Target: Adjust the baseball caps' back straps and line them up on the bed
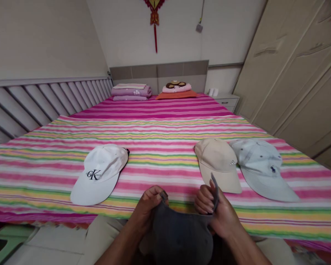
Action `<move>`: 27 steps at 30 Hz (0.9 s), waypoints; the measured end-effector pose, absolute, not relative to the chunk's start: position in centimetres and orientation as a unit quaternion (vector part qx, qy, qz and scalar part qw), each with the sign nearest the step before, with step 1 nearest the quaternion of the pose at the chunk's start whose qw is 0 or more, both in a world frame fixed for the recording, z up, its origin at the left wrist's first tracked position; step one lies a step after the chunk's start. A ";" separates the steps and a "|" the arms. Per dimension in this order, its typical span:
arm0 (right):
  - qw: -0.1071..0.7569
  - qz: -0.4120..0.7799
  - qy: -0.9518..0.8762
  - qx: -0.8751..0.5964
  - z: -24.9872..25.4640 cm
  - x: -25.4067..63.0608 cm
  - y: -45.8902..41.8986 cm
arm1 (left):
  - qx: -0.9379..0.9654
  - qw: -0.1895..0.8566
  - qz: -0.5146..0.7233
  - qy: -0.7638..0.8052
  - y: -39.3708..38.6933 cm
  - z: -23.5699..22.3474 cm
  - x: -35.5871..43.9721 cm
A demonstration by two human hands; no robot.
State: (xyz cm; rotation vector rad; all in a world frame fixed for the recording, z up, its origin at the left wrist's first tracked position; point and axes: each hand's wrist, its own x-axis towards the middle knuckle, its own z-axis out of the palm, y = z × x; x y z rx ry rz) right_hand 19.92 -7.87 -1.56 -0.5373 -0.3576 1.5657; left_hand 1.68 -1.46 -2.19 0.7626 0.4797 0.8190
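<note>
Low in front of me, over my lap at the bed's near edge, is a dark grey baseball cap [182, 235]. My left hand [147, 206] pinches one end of its back strap, where a small buckle shows. Closed round the strap's other end is my right hand [215, 206], with the loose strap tip sticking up past the thumb. A white cap [106, 165] with black "CK" letters lies on the bed to the left. On the right sit a beige cap [217, 162] and, touching it, a pale blue cap [260, 165] with a small dark emblem.
The bed has a striped sheet [154, 147]. Folded purple bedding [131, 92] and a pink and orange stack [178, 90] lie by the headboard [182, 70]. A slatted rail [44, 99] runs along the left; a nightstand [226, 101] and wardrobe [295, 66] stand right.
</note>
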 end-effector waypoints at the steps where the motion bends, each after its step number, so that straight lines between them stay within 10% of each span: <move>1: 0.645 0.687 -0.197 -0.272 -1.5 19.9 -8.0 | 0.360 0.820 0.375 0.240 -1.4 -2.1 1.7; 9: 0.389 0.673 -0.498 -0.385 -0.5 18.6 -9.1 | 0.380 0.819 0.331 0.274 -1.2 -3.1 2.4; 19: 0.630 0.691 -0.107 -0.337 0.0 20.8 -8.5 | 0.561 0.789 0.094 0.235 -1.6 -5.7 -1.5; 27: 0.710 0.592 0.048 -0.378 -2.1 23.1 -6.0 | 0.328 0.804 0.387 0.310 -0.5 -6.9 -5.7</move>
